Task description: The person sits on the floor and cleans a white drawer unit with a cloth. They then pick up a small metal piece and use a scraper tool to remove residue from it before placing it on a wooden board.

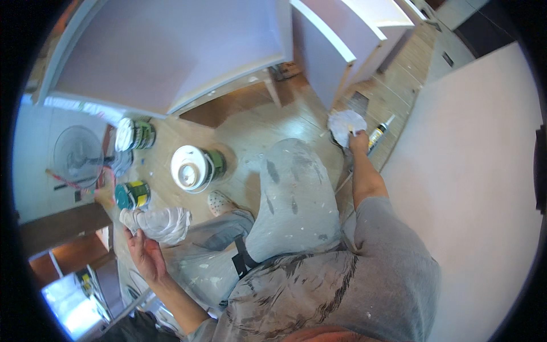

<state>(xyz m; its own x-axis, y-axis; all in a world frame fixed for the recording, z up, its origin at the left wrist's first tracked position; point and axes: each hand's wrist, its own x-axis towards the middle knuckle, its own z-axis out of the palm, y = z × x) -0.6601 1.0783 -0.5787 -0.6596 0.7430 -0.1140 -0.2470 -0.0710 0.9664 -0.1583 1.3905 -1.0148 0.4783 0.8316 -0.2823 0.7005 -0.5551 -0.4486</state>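
At the left, my left hand (147, 255) is closed on the lower edge of a crumpled white cloth (163, 225), palm partly turned up. My right hand (359, 142) reaches far forward on the right. Its fingers are closed at the edge of a roundish, crumpled white piece (345, 125) that looks like cloth; its exact kind is hard to make out. Right beside that hand, a sealant tube (377, 135) with a pale nozzle lies on the floor.
A white-lidded bucket (178, 161) stands ahead of my shoe (219, 202). Farther left are another bucket (126, 134), a teal-lidded can (132, 195) and a fan (78, 155). Pale panels (182, 51) rise ahead; a light wall (473, 171) closes off the right.
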